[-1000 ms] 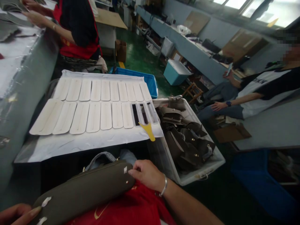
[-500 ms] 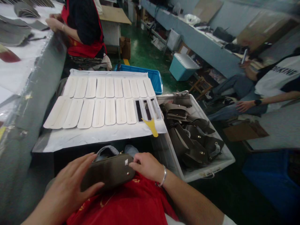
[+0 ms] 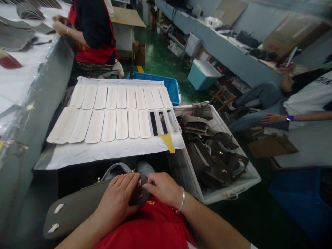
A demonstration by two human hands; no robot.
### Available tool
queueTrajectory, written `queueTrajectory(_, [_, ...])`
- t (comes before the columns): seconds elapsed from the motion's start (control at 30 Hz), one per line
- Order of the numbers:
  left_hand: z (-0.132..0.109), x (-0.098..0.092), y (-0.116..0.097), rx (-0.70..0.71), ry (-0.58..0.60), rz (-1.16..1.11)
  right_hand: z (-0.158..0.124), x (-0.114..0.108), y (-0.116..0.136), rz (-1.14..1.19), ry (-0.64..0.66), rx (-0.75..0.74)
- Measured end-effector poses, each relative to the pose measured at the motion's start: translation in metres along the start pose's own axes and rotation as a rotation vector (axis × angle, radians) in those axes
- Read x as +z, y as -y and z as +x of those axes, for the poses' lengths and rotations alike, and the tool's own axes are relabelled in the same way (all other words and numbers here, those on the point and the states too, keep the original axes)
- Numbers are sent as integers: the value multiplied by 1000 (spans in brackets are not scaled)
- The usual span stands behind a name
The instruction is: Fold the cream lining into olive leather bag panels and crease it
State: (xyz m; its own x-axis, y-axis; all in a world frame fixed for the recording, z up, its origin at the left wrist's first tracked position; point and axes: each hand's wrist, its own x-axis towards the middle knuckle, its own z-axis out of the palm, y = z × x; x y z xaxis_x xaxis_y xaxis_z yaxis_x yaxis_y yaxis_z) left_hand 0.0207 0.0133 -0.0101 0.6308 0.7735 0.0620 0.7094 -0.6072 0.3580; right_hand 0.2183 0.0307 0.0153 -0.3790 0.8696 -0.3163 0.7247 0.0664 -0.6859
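Observation:
A dark olive-grey handbag [image 3: 80,204] lies on my lap over a red apron, its long flat base turned up. Small white tabs stick to the base at its left end, and a metal stud shows near the right end. My left hand [image 3: 120,192] lies across the base near that right end, fingers together over it and thumb along the near edge. With curled fingers, my right hand [image 3: 163,188] pinches the bag's right end; its fingertips are partly hidden. Beyond the bag a plastic-wrapped handle [image 3: 116,167] shows.
Ahead, a white-covered board [image 3: 114,152] carries two rows of white rounded panels [image 3: 109,126] and a yellow piece [image 3: 168,141]. At right stands a white crate [image 3: 207,197] of similar bags [image 3: 207,162]. One person sits at the table [image 3: 48,86]; another sits at far right.
My left hand has moved right and down onto the bag's base, uncovering its left end with the white tabs. My right hand stays at the right end.

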Motion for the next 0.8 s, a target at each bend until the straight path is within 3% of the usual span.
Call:
queueTrajectory(0.57, [4, 2, 0, -17, 6, 17, 6, -2, 9, -221, 40, 44])
queueTrajectory(0.8, [-12, -2, 8, 163, -47, 20, 6, -2, 11, -243, 39, 57])
